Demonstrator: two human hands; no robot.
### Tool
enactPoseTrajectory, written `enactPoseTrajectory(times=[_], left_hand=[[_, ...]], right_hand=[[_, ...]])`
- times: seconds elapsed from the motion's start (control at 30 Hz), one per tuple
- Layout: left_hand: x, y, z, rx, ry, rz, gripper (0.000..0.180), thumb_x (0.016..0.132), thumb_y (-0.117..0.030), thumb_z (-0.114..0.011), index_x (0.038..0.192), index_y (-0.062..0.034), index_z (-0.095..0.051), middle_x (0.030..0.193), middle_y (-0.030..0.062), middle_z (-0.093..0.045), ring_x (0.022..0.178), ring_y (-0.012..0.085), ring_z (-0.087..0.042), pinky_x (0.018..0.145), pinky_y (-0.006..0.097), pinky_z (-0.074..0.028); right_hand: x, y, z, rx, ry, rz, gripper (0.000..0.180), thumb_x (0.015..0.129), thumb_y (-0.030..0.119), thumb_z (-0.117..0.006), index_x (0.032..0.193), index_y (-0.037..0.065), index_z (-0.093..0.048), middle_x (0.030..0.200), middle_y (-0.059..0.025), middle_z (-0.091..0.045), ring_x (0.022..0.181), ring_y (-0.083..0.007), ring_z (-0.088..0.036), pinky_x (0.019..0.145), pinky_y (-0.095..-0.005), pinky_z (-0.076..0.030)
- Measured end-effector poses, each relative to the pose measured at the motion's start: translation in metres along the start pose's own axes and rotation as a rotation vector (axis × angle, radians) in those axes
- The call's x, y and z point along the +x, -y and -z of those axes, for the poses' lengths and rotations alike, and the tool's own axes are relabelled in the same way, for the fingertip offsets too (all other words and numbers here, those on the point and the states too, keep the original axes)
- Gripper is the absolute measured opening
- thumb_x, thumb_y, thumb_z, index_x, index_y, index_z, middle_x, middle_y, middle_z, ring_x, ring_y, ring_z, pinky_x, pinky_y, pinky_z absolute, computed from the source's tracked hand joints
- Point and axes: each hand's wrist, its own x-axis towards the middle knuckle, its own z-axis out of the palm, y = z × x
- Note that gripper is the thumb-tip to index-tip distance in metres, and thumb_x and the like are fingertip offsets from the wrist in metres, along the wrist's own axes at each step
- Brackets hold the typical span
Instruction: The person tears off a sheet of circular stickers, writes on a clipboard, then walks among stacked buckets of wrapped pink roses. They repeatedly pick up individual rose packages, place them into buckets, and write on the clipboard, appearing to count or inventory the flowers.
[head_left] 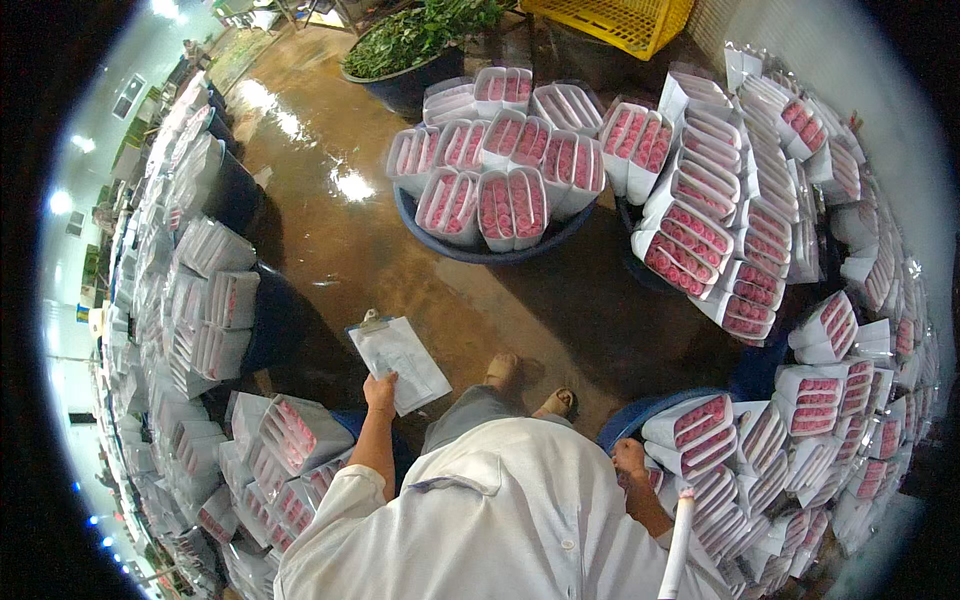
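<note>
Clipboard (402, 368), one, tilted, held out over the floor left of the person's legs; silver clip (372, 322) at its upper end, white paper (408, 362) on its face, the marks too small to read. Left hand (381, 390): closed on the lower left edge of the clipboard. Right hand (629, 459): fingers curled, just beside the wrapped roses (692, 436) in the right-hand blue tub (628, 420); whether it grips or touches anything, cannot tell. White rod (678, 545), reddish at the tip, at the lower edge near the right forearm; kind unclear. Pale shirt (500, 500), grey trousers (465, 410), two brown shoes (506, 368), worn by the person. Round blue basin (480, 252), ahead, filled with pink roses in white sleeves, upright and packed together. Further sleeved roses (690, 250), massed along the right; more bunches (300, 432) at near left, and a row of dark tubs (228, 190) beyond. Dark pot (405, 92) of green foliage (415, 42), at the back; yellow crate (625, 28) to its right. Floor (330, 260): brown, shiny, reflecting lamps.
</note>
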Motion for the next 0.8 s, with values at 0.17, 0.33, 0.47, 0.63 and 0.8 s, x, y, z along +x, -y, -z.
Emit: enactPoseTrajectory(times=[0.17, 0.33, 0.47, 0.63, 0.8], left_hand=[[0.005, -0.016, -0.033, 0.058, 0.015, 0.011, 0.034, 0.078, -0.003, -0.069, 0.111, 0.0045, -0.064, 0.097, 0.0123, -0.069, 0.086, 0.0249, -0.066, 0.078, 0.037, -0.052], [0.025, -0.021, -0.06, 0.074, 0.085, 0.02, 0.033, 0.078, -0.002, -0.07, 0.11, 0.0051, -0.064, 0.098, 0.0134, -0.07, 0.085, 0.0248, -0.067, 0.078, 0.037, -0.052], [0.045, -0.024, -0.069, 0.062, 0.134, 0.008, 0.032, 0.076, -0.006, -0.072, 0.106, 0.0048, -0.066, 0.095, 0.0132, -0.07, 0.084, 0.0237, -0.067, 0.077, 0.037, -0.052], [0.081, -0.027, -0.073, 0.321, 0.1, -0.095, 0.031, 0.073, -0.009, -0.072, 0.102, 0.0019, -0.068, 0.09, 0.0118, -0.071, 0.083, 0.024, -0.068, 0.076, 0.036, -0.051], [0.106, -0.037, -0.069, 0.396, 0.161, -0.105, 0.03, 0.074, -0.008, -0.072, 0.101, 0.0037, -0.068, 0.088, 0.013, -0.072, 0.081, 0.0262, -0.069, 0.076, 0.037, -0.051]], right_hand=[[-0.013, -0.029, 0.001, -0.28, -0.097, 0.499, 0.02, 0.085, 0.016, -0.061, 0.073, 0.001, -0.065, 0.068, -0.0142, -0.065, 0.062, -0.0282, -0.064, 0.059, -0.0406, -0.05], [-0.036, -0.006, 0.016, -0.142, -0.121, 0.494, 0.024, 0.085, 0.018, -0.056, 0.074, -0.002, -0.065, 0.066, -0.0146, -0.062, 0.06, -0.0252, -0.061, 0.061, -0.0403, -0.049], [-0.065, 0.032, 0.014, -0.027, -0.255, 0.405, 0.026, 0.085, 0.019, -0.055, 0.072, -0.002, -0.063, 0.064, -0.0126, -0.059, 0.059, -0.0205, -0.059, 0.059, -0.0396, -0.048], [-0.076, 0.062, 0.002, -0.062, -0.265, 0.36, 0.024, 0.087, 0.018, -0.056, 0.074, 0.0, -0.064, 0.064, -0.0073, -0.06, 0.054, -0.0182, -0.057, 0.051, -0.0342, -0.046], [-0.057, 0.077, -0.027, 0.102, -0.215, 0.066, 0.023, 0.092, 0.02, -0.057, 0.08, 0.002, -0.065, 0.066, -0.0046, -0.061, 0.052, -0.0156, -0.057, 0.045, -0.0301, -0.044]])
